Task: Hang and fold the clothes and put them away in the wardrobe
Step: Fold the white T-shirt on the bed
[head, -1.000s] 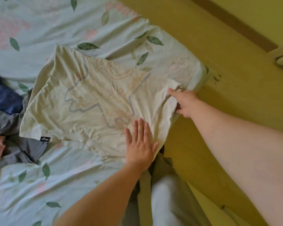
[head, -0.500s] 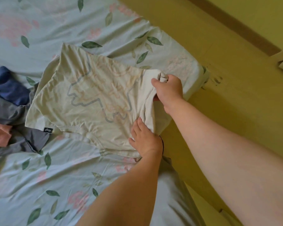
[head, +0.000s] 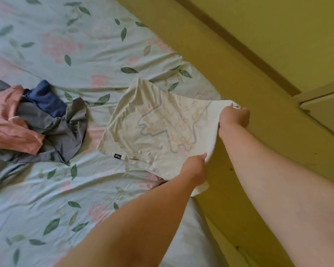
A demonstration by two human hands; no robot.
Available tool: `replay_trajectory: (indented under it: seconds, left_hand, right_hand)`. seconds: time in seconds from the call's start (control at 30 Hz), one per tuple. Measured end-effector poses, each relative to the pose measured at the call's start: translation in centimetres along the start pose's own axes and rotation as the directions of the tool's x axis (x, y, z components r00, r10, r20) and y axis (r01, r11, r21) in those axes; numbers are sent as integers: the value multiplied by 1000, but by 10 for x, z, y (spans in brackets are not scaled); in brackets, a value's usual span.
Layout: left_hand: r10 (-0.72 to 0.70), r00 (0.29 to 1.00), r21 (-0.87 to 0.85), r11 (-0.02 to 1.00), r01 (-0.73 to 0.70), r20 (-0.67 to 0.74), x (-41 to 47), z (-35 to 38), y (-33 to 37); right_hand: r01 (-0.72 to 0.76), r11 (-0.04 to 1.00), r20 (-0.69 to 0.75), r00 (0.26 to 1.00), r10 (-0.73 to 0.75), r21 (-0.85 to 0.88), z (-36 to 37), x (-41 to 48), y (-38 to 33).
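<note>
Bed (head: 197, 236) is covered by a leafy floral sheet (head: 52, 189); a cream shirt (head: 158, 132) is partly laid on it, a crumpled clothes pile (head: 46, 128) dumped nearby.

The shirt (head: 158, 132) is spread at the right edge of the bed (head: 85, 45); a heap of clothes (head: 52, 130) is piled left of it, apart.

light: soft, even daylight | shadows: faint | blur: slight motion | edges: wide-angle bending

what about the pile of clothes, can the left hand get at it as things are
Probably not yet: the left hand grips the shirt. Past the shirt only bare sheet lies before the pile, so letting go should free the way.
</note>
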State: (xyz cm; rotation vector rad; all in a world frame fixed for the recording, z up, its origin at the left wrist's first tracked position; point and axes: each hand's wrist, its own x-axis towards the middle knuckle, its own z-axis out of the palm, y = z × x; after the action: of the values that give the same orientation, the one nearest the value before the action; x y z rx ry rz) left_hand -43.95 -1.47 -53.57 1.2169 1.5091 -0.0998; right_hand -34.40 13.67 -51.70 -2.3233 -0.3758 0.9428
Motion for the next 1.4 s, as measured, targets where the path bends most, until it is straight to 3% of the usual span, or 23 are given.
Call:
replay_trajectory:
  seconds: [0.13,0.3,0.57,0.73,0.83,0.97,1.07,1.13,1.27,1.33,1.4]
  left_hand:
    - [-29,996,-130,991,40,88,0,-32,-10]
    - [-218,972,-324,917,234,87,4,-109,-90]
    - [-440,870,-437,842,315,-221,38,-199,-211]
    - [-491,804,-349,857,379,-334,62,-201,-279]
    - [-470,784,-298,879,373,-406,61,-189,-300]
    - [-414,775,-309,905,293,-477,58,-179,-309]
    - [-413,686,-324,909,264,-599,58,-181,-313]
    - [-425,656,-330,904,271,-624,61,-182,-313]
    - [-513,613,-379,858,348,-600,69,-183,-308]
    - [-575,566,-395,818,418,-592,70,-185,-302]
    - [-572,552,-293,806,514,-607,68,-187,-298]
  right_hand:
    - [147,987,22,989,-146,-65,25,-21,-9]
    - [291,947,302,923,-240,-137,98,-58,-21]
    - [548,810,624,712,-321,-208,261,-96,-35]
    - [456,847,715,686,-137,-275,329,-84,-12]
    - [553,773,759,634,-148,-311,336,-74,0]
    - [743,607,732,577,-363,-284,337,-56,-6]
    - [822,481,646,549,-530,-304,339,-46,-18]
    - [816,490,638,559,-530,-308,345,-43,-18]
    - [771,562,725,567,-391,-300,349,-46,-6]
    - [798,543,717,537,-444,-262,338,-42,-2]
    - [838,465,671,521,-528,-285,320,-35,6]
